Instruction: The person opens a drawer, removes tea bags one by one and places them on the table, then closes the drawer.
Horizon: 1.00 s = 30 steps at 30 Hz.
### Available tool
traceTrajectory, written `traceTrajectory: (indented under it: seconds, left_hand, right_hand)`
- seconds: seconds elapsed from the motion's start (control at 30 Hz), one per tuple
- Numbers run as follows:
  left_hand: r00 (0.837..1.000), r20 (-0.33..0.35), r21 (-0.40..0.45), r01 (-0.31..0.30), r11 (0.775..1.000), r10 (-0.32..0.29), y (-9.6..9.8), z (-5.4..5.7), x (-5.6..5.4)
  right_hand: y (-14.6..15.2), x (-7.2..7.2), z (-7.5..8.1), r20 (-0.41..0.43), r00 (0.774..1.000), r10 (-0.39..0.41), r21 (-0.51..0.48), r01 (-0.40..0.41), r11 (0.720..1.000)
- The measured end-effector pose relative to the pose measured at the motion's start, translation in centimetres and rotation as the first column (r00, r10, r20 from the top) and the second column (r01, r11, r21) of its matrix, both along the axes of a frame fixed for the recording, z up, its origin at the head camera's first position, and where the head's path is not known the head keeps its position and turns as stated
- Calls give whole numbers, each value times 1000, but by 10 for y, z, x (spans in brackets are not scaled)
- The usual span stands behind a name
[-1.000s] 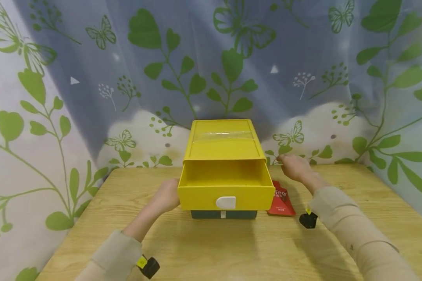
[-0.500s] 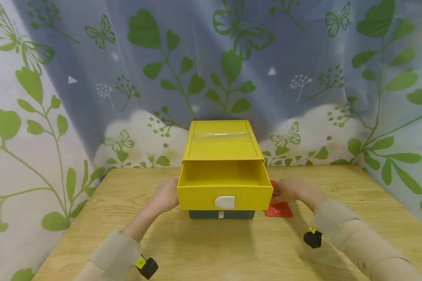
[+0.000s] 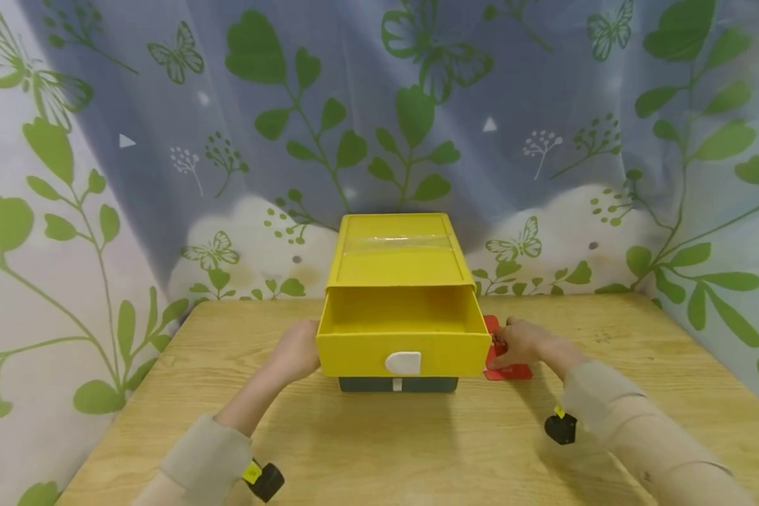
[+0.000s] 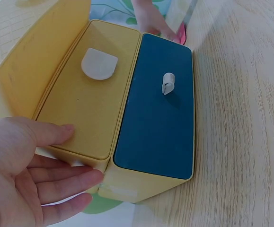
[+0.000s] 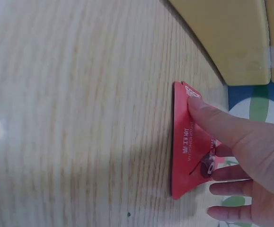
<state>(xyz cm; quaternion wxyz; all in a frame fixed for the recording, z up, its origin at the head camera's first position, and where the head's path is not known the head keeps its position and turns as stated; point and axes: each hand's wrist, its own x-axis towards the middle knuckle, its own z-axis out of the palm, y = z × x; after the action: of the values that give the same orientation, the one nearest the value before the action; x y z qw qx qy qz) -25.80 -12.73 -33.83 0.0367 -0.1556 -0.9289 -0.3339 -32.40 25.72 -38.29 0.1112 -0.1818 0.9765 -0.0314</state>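
A yellow drawer unit point(image 3: 395, 256) stands on the table, its top drawer point(image 3: 405, 355) pulled out and its inside bare. Below that drawer, the left wrist view shows a yellow drawer front point(image 4: 82, 106) and a dark teal one point(image 4: 158, 109). My left hand point(image 3: 297, 351) is at the unit's left side, thumb on the yellow front and nearly straight fingers along the side wall. At the unit's right, a red tea packet point(image 5: 188, 144) lies on the wood. My right hand point(image 3: 521, 342) pinches it, thumb on top and fingers at its far edge, partly hidden.
The wooden table point(image 3: 386, 450) reaches back to a curtain point(image 3: 512, 161) printed with leaves and butterflies. Clear tape point(image 3: 397, 241) crosses the unit's top. Small black cameras hang at both wrists.
My right hand has come down from above the packet and now pinches it. The packet has shifted slightly toward the back. My left hand and the drawer unit keep their places.
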Motion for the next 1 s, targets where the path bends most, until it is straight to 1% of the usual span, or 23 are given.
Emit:
traceTrajectory:
  seconds: [0.1,0.2,0.23,0.3,0.33,0.4,0.43,0.5,0.6,0.7,0.73,0.77,0.8,0.83,0.87,0.9,0.93,1.0]
  left_hand:
    - [1000,14,5,-1,1000,1,2,0,-1]
    - [1000,9,8,6,1000,-6,3,1,-2]
    - [1000,6,12,9,1000,-9,3,1,-2]
    - [1000,-3,16,30,999,-30,1,1,-3]
    - [999,-12,10,44,999,-44,-1,1,-4]
    - [996,-7,9,89,996,-89,-6,3,-4]
    - [993,-7,5,119,993,-119,-9,4,-4]
    - [984,-9,-5,178,984,-178,-16,7,-2]
    - [965,-1,-13,263,965,-264,-26,14,6]
    - [949,14,-29,316,948,-316,-34,27,16]
    - [946,25,-35,324,945,-323,-36,32,20]
    - [942,32,-41,335,941,-334,-38,38,24]
    - [939,40,-49,342,938,-341,-39,44,28]
    - [937,51,-55,348,936,-345,-40,50,32]
    - [932,59,-63,361,931,-357,-41,55,36]
    - [929,65,-77,369,926,-365,-41,60,39]
    - [924,71,-89,380,921,-375,-40,64,42]
    - [916,73,-110,400,910,-393,-38,70,46]
  right_hand:
    - [4,-2,-1,-2,999,-42,10,42,999]
    - [7,-3,-2,-21,999,-32,19,33,999]
    - [8,-3,-2,-35,999,-18,13,19,1000]
    - [9,-2,0,-86,996,34,-4,-35,999]
    - [9,-1,2,-123,990,65,-18,-68,998]
    - [7,3,8,-208,970,127,-57,-142,988]
    - [6,7,13,-257,954,157,-74,-182,981]
    - [2,16,26,-356,910,215,-100,-265,959]
    - [-4,35,47,-502,816,287,-93,-381,920]
    - [-9,56,68,-611,711,349,-80,-493,866]
    - [-11,63,75,-630,686,364,-88,-529,844]
    - [-12,69,81,-633,675,380,-112,-566,817]
    - [-12,75,87,-628,668,398,-136,-598,790]
    - [-13,80,93,-615,670,416,-161,-623,765]
    - [-14,85,98,-596,678,431,-192,-641,743]
    - [-15,90,102,-566,697,440,-229,-646,728]
    - [-16,94,106,-531,721,445,-264,-640,722]
    - [-19,102,112,-471,761,446,-314,-617,721]
